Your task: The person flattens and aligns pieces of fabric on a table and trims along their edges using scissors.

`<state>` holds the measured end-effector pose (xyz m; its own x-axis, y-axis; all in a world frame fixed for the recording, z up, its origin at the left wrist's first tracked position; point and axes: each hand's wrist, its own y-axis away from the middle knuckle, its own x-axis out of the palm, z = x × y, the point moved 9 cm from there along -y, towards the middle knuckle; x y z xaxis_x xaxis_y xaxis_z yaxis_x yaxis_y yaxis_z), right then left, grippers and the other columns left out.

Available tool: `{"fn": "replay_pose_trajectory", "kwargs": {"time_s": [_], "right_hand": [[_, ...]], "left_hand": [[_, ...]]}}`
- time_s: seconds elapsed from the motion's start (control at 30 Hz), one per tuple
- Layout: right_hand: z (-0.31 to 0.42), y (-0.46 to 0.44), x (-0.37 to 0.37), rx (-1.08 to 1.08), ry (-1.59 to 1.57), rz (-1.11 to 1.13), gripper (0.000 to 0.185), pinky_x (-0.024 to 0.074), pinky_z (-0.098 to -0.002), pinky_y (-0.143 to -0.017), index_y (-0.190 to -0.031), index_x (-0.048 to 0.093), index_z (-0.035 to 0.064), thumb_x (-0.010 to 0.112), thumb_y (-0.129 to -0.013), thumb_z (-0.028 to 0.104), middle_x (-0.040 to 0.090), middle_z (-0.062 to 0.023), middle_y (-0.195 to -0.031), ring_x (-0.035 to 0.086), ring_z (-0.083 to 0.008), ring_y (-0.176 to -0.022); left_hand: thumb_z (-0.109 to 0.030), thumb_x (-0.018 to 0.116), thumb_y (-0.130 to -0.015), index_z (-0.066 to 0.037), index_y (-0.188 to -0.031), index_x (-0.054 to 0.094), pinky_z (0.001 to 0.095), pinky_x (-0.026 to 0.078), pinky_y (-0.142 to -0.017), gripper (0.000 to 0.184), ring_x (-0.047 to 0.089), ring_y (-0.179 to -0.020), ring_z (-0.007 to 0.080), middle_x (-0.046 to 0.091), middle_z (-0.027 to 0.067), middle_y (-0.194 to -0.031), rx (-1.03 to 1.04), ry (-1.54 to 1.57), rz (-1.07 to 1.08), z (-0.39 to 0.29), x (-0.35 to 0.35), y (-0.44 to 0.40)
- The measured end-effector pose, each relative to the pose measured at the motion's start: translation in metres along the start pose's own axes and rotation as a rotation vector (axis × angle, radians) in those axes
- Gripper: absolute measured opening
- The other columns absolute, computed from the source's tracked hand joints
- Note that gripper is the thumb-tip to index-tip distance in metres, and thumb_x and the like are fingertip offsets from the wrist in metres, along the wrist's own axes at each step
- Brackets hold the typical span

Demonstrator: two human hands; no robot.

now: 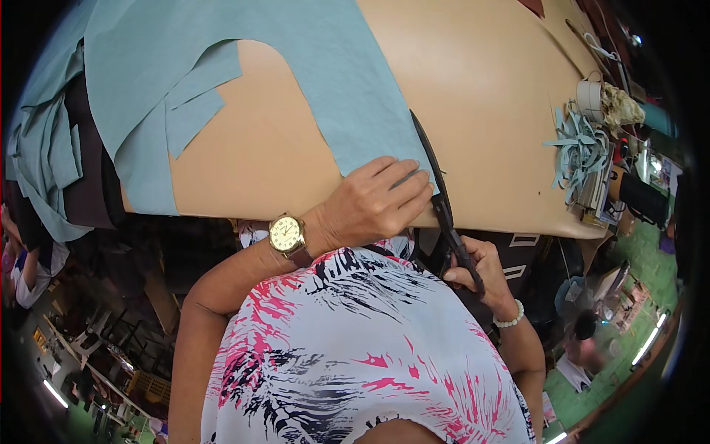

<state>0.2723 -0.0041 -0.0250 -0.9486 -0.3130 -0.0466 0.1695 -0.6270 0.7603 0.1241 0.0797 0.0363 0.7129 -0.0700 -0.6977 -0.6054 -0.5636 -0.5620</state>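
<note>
A large piece of light blue fabric (342, 89) with a curved cut-out lies across the tan table. My left hand (388, 194), with a watch at the wrist, is closed on its near end, fingers bent over the cloth; the thumb is hidden. My right hand (481, 265) grips the handles of large black scissors (444, 214) at the table's front edge. Their blades lie along the fabric's right edge, just beside my left fingertips, pointing away from me. How far the blades are apart cannot be made out.
Thin blue fabric scraps (580, 152) lie in a heap at the table's right end, near a white roll (589, 98). More blue fabric (46, 152) hangs over a dark surface at left. The table (503, 89) ends close to my body. Another person (33, 259) is at far left.
</note>
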Motion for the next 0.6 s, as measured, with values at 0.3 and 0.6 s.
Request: {"fn": "replay_pose_trajectory", "kwargs": {"time_s": [0.3,0.6], "right_hand": [[-0.001,-0.003,0.001,-0.066,-0.093,0.058,0.038,0.0283,-0.0185,-0.047,-0.067,0.051,0.0046,0.081,-0.059,0.027,0.046,0.0048,-0.060,0.039,-0.0030,-0.055],[0.011,-0.017,0.003,-0.100,-0.096,0.045,0.041,0.0272,-0.0189,-0.050,-0.069,0.052,0.0042,0.082,-0.057,0.029,0.045,0.0049,-0.064,0.038,-0.0040,-0.058]], "left_hand": [[-0.008,0.059,-0.063,0.000,-0.088,0.062,0.0310,0.050,-0.068,0.026,0.060,-0.085,0.0224,0.061,0.0087,-0.090,0.009,0.031,-0.035,-0.001,-0.005,-0.001],[-0.010,0.060,-0.063,0.001,-0.088,0.062,0.0308,0.050,-0.068,0.027,0.060,-0.083,0.0226,0.061,0.0099,-0.090,0.056,0.108,-0.046,-0.008,-0.007,0.001]]}}
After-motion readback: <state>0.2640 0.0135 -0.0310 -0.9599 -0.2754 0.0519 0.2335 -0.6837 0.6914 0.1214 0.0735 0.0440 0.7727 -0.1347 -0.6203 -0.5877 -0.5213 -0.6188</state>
